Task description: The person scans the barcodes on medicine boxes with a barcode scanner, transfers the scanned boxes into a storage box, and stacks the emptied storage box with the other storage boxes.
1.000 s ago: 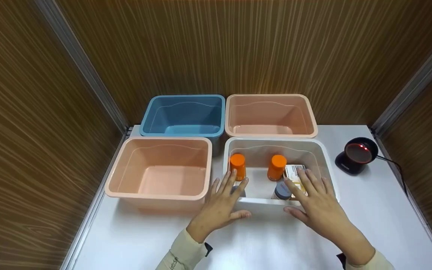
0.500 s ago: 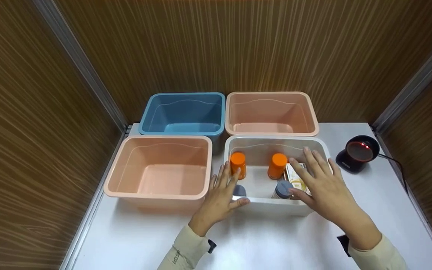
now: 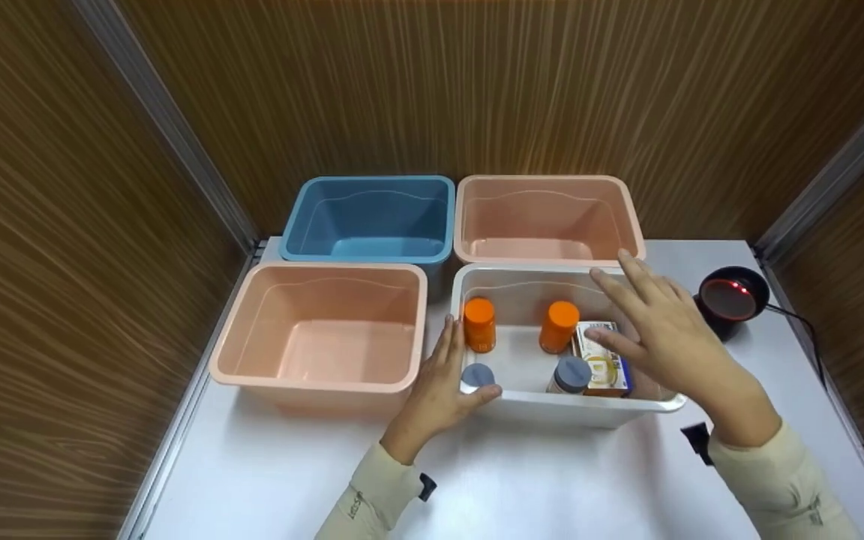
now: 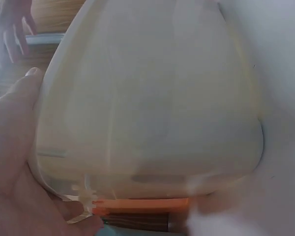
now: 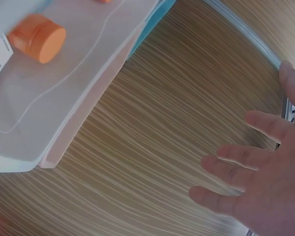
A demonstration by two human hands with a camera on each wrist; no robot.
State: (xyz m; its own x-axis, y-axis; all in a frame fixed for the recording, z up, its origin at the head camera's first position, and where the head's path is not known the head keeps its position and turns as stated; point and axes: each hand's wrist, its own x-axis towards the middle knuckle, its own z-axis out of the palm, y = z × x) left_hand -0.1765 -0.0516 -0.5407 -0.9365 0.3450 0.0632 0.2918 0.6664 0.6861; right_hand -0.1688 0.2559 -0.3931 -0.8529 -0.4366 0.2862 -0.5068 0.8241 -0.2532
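My left hand (image 3: 436,386) lies along the left front corner of a white bin (image 3: 552,409), its fingers straight down the side and the thumb at the front rim. In the left wrist view the bin's pale wall (image 4: 147,98) fills the middle. My right hand (image 3: 661,326) is spread above the bin's right side, holding nothing. Inside the bin stand two orange-capped bottles, one at the left (image 3: 480,326) and one in the middle (image 3: 558,328). Two grey-capped bottles, left (image 3: 478,375) and right (image 3: 571,373), stand near the front wall, beside a white and yellow box (image 3: 603,367).
A peach bin (image 3: 319,352) stands to the left, a blue bin (image 3: 368,225) behind it. Another peach bin (image 3: 548,217) is behind the white one. A black scanner (image 3: 732,296) with red lights and a cable sits at the right. Wood-grain walls (image 3: 432,90) enclose the table.
My right hand has risen and moved right and away from me, uncovering the box. My left hand has slid from over the bin's rim to its left side.
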